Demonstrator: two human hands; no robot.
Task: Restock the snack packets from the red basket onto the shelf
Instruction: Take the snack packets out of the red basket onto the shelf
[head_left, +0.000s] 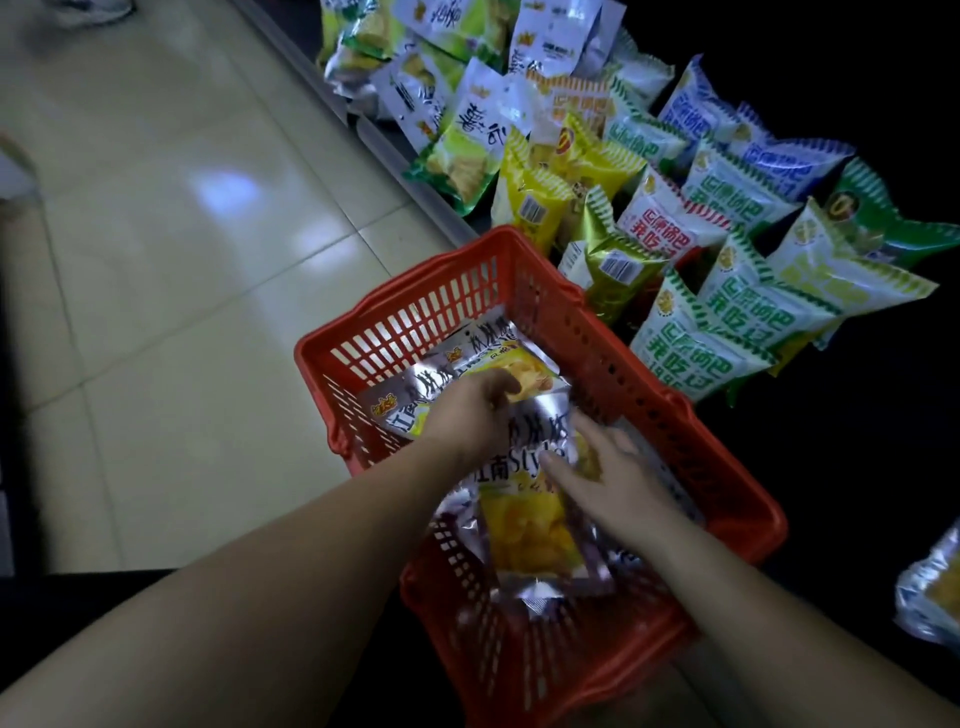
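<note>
A red plastic basket stands on the floor beside a low shelf. Inside it lie silver and yellow snack packets, one near packet on top and another packet behind it. My left hand reaches into the basket and its fingers curl round the upper edge of a packet. My right hand lies with straight fingers on the near packet. The shelf to the right holds many packets in white, green, yellow and blue.
A pale tiled floor stretches to the left of the basket. At the far right edge lies another silver packet. The area right of the shelf packets is dark.
</note>
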